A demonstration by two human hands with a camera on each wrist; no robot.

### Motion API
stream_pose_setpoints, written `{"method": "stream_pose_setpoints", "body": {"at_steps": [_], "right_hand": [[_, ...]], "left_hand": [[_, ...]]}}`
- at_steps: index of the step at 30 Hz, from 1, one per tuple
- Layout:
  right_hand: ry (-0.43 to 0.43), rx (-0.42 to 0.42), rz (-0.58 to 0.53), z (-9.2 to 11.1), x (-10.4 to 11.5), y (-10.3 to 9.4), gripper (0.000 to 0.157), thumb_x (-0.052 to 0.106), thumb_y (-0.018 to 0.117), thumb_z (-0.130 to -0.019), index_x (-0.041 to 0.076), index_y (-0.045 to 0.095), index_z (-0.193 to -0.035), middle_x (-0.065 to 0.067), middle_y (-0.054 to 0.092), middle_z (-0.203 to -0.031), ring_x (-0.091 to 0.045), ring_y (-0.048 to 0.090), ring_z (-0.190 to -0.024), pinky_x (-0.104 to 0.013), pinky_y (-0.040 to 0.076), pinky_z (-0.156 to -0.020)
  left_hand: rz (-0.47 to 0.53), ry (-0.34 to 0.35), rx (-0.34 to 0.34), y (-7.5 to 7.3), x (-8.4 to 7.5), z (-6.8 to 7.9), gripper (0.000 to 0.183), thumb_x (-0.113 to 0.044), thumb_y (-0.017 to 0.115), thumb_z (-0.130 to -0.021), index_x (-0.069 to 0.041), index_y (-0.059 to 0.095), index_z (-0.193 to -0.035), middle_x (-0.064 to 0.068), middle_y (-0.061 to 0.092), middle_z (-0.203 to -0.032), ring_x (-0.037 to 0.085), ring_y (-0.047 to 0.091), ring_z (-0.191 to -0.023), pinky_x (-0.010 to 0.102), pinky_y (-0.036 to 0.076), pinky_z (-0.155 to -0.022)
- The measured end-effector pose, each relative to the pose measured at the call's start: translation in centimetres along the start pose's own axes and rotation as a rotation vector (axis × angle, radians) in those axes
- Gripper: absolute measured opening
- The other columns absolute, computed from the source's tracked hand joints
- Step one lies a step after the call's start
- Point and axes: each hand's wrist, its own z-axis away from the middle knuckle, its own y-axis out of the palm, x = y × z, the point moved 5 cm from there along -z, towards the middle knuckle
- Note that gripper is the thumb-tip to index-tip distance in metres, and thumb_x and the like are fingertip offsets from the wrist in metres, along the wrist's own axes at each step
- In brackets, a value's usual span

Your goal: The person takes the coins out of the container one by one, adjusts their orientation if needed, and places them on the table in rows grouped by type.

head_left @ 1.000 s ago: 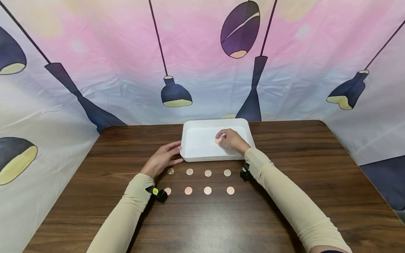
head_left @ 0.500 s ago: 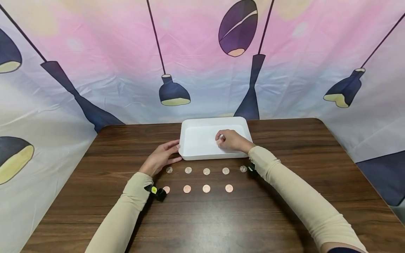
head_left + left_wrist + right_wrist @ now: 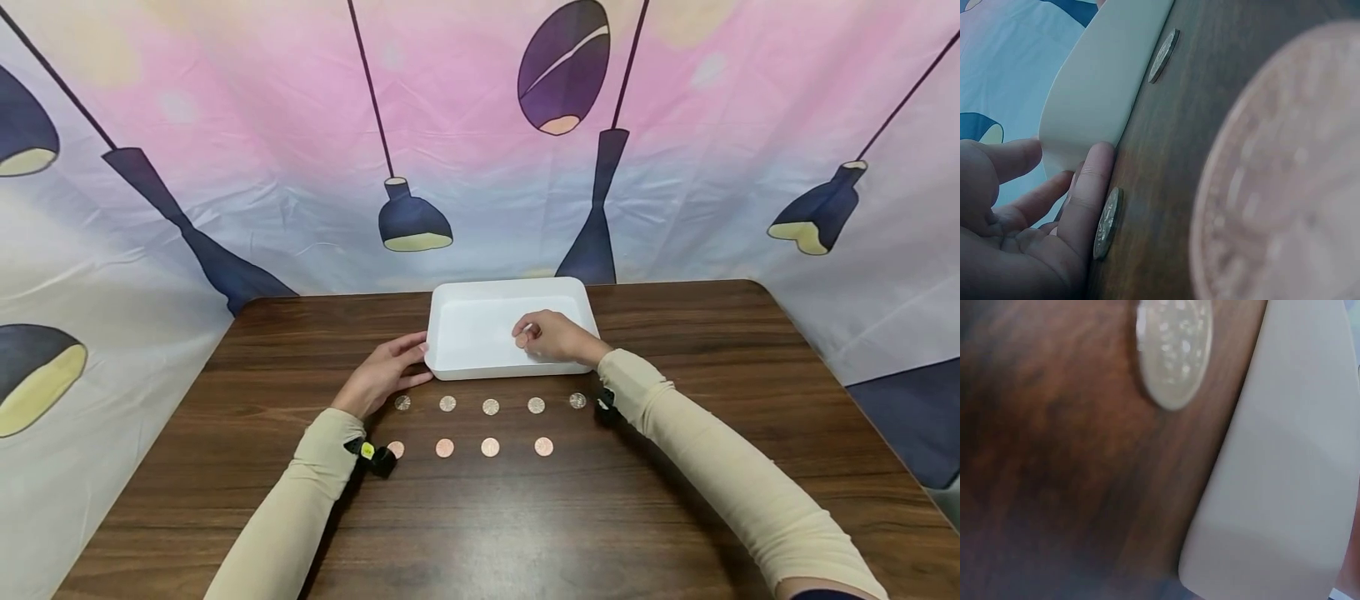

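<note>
My right hand (image 3: 557, 336) pinches a copper-coloured coin (image 3: 522, 340) between thumb and fingertips, over the white tray (image 3: 480, 374). At the tray's left side, my left hand (image 3: 380, 373) touches the front corner with extended fingers; in the left wrist view its fingertips (image 3: 1100, 156) lie against the tray wall. A row of silver coins (image 3: 491, 407) lies just in front of the tray. Nearer the body runs a row of copper-coloured coins (image 3: 490, 447), one of them large and blurred in the left wrist view. The right wrist view leaves the right fingers almost wholly out of frame.
The brown wooden table (image 3: 480, 533) reaches back to a patterned cloth (image 3: 315, 125) printed with lamps. One silver coin (image 3: 1175, 350) lies beside the tray wall in the right wrist view, close to the right wrist.
My right forearm has shifted to the right, uncovering the silver coin at the row's right end. The right hand stays over the tray with its coin; the left hand keeps its place.
</note>
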Motion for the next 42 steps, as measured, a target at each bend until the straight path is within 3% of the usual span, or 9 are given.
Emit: {"method": "stream_pose_setpoints", "body": {"at_steps": [9, 16, 20, 28, 32, 42], "right_hand": [[-0.03, 0.041, -0.174, 0.2, -0.9, -0.6, 0.028, 0.01, 0.069, -0.103, 0.0, 0.071, -0.129, -0.006, 0.066, -0.091, -0.017, 0.054, -0.081, -0.027, 0.048, -0.074], [-0.005, 0.099, -0.365, 0.6, -1.7, -1.1, 0.035, -0.005, 0.061, -0.101, -0.002, 0.07, -0.134, -0.002, 0.059, -0.083, -0.013, 0.045, -0.069, -0.022, 0.04, -0.062], [-0.008, 0.133, -0.418, 0.8, -2.1, -1.3, 0.039, -0.007, 0.057, -0.101, 0.0, 0.069, -0.137, -0.002, 0.056, -0.086, -0.013, 0.044, -0.068, -0.022, 0.038, -0.058], [-0.078, 0.229, -0.446, 1.5, -1.2, -1.9, 0.043, -0.01, 0.05, -0.099, -0.002, 0.066, -0.139, -0.004, 0.057, -0.092, -0.017, 0.045, -0.076, -0.026, 0.038, -0.061], [-0.097, 0.279, -0.428, 2.2, -0.4, -2.5, 0.041, -0.008, 0.054, -0.1, -0.003, 0.065, -0.139, -0.006, 0.058, -0.093, -0.021, 0.048, -0.083, -0.028, 0.041, -0.064], [-0.164, 0.345, -0.296, 6.2, 0.6, -3.2, 0.039, -0.003, 0.053, -0.1, 0.002, 0.067, -0.137, -0.005, 0.062, -0.096, -0.016, 0.05, -0.08, -0.027, 0.042, -0.066]], "left_hand": [[-0.001, 0.015, 0.013, -0.1, 0.0, 0.1, 0.057, -0.02, 0.048, -0.115, -0.007, 0.029, -0.167, 0.021, 0.036, -0.165, 0.035, 0.043, -0.148, 0.032, 0.057, -0.106], [-0.008, 0.017, 0.015, 0.0, -0.1, 0.2, 0.057, -0.021, 0.048, -0.115, -0.007, 0.029, -0.167, 0.02, 0.036, -0.165, 0.035, 0.042, -0.149, 0.032, 0.058, -0.106], [-0.007, 0.015, 0.007, 0.2, 0.0, 0.0, 0.056, -0.02, 0.048, -0.115, -0.007, 0.03, -0.167, 0.02, 0.037, -0.164, 0.035, 0.044, -0.148, 0.031, 0.058, -0.105], [-0.004, 0.007, -0.002, 0.1, 0.1, 0.0, 0.057, -0.021, 0.047, -0.115, -0.007, 0.029, -0.167, 0.02, 0.036, -0.165, 0.034, 0.043, -0.148, 0.032, 0.058, -0.106], [-0.012, 0.011, 0.006, 0.0, 0.1, 0.0, 0.057, -0.021, 0.047, -0.115, -0.007, 0.029, -0.167, 0.02, 0.036, -0.165, 0.034, 0.043, -0.148, 0.032, 0.057, -0.107], [0.002, 0.003, 0.003, 0.1, 0.1, -0.2, 0.056, -0.019, 0.046, -0.115, -0.007, 0.029, -0.167, 0.021, 0.037, -0.165, 0.033, 0.044, -0.147, 0.031, 0.058, -0.105]]}}
